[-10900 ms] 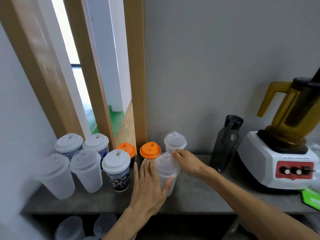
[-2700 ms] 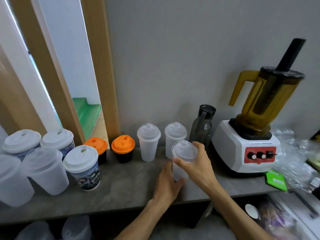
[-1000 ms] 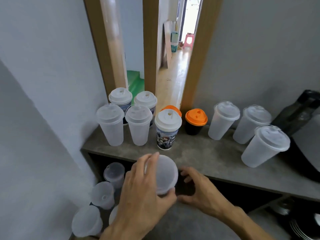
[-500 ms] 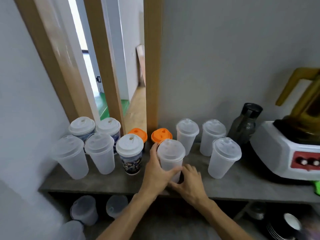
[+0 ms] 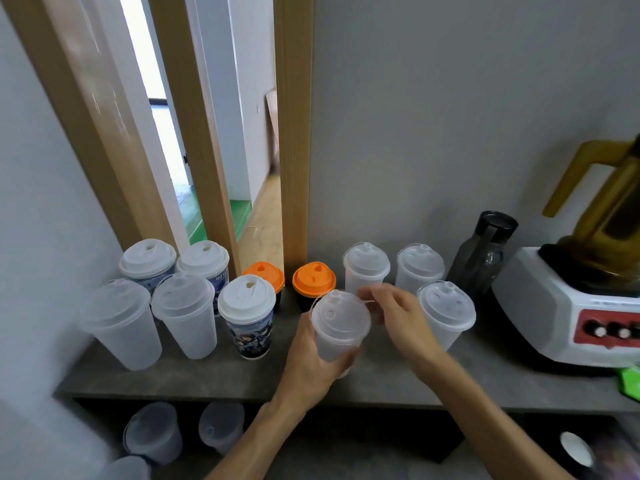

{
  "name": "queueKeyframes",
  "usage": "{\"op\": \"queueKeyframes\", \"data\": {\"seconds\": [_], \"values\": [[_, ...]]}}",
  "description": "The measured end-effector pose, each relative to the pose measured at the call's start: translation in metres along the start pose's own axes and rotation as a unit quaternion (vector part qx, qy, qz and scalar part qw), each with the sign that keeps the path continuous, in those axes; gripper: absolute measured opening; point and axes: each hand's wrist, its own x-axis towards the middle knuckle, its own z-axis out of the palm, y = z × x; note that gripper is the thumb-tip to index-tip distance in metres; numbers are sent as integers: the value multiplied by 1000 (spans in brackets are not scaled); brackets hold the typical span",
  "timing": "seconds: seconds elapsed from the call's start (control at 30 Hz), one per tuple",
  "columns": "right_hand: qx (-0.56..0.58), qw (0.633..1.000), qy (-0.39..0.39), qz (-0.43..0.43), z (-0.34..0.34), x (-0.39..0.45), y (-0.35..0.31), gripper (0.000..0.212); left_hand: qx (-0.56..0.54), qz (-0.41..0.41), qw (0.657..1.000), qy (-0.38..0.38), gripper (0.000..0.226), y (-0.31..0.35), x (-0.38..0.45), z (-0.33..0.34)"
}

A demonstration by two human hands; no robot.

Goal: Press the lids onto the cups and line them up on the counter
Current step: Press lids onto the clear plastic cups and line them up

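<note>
My left hand (image 5: 310, 358) grips a translucent cup (image 5: 337, 336) round its body, just above the grey counter (image 5: 194, 377) near the front edge. A clear domed lid (image 5: 339, 311) sits on the cup. My right hand (image 5: 398, 318) is beside the lid, its loosely bent fingertips at the lid's right rim; they are blurred. Three more lidded translucent cups stand to the right: two by the wall (image 5: 366, 268) (image 5: 419, 268) and one nearer me (image 5: 446, 315).
Several lidded cups stand at the left: translucent ones (image 5: 119, 323), printed ones with white lids (image 5: 247, 317) and two with orange lids (image 5: 313, 280). A dark bottle (image 5: 485, 254) and a blender (image 5: 571, 306) fill the right. Loose cups (image 5: 152, 434) lie under the counter.
My right hand has risen from the cup's base to the lid's rim. My left hand still holds the cup, which has tilted and moved slightly right.
</note>
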Motion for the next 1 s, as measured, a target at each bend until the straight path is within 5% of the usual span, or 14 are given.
{"op": "queueKeyframes", "data": {"seconds": [0.23, 0.73, 1.0], "values": [[-16, 988, -83, 126, 13, 37, -20, 22, 11, -5, 1000, -16, 85, -2, 1, -4], [205, 968, -54, 132, 7, 9, 14, 23, 4, 4, 999, -45, 82, -12, 5, -7], [164, 983, 31, 72, 18, -3, 24, 23, 6, 14, 999, -51, 84, -12, 5, -6]]}}
